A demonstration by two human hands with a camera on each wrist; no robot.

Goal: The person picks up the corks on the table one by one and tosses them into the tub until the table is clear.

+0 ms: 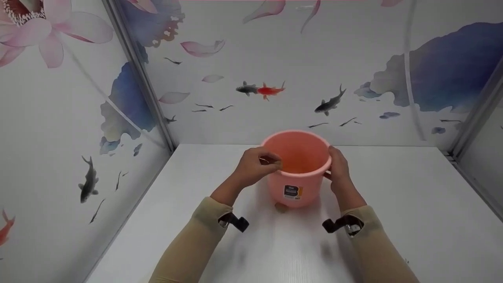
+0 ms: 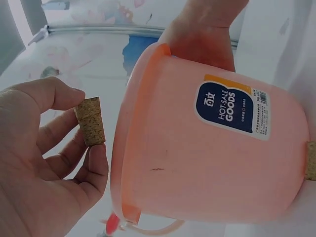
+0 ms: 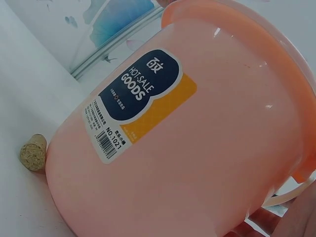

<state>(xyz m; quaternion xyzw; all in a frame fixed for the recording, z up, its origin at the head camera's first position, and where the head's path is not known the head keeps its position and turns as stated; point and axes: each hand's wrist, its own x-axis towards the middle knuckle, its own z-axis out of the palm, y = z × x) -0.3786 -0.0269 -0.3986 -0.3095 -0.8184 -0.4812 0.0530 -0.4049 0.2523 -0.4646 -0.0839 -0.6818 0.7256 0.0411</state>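
Note:
A pink plastic bucket (image 1: 298,184) with a dark label (image 3: 140,91) stands on the white table, its mouth facing up. Between thumb and fingertips, my left hand (image 1: 253,167) pinches a tapered cork stopper (image 2: 91,121) beside the bucket's rim, at its near left. At the bucket's right side, my right hand (image 1: 340,169) grips the rim area; some of its fingers are hidden behind the bucket. A second cork stopper (image 3: 33,153) is on the table by the bucket's base. Most of the bucket's inside floor is out of sight.
The white tabletop (image 1: 404,188) ends at a back wall panel (image 1: 283,118) printed with fish and petals. A left side panel (image 1: 51,137) meets it at a metal post (image 1: 135,67). The bucket's thin handle (image 2: 158,229) hangs by the rim.

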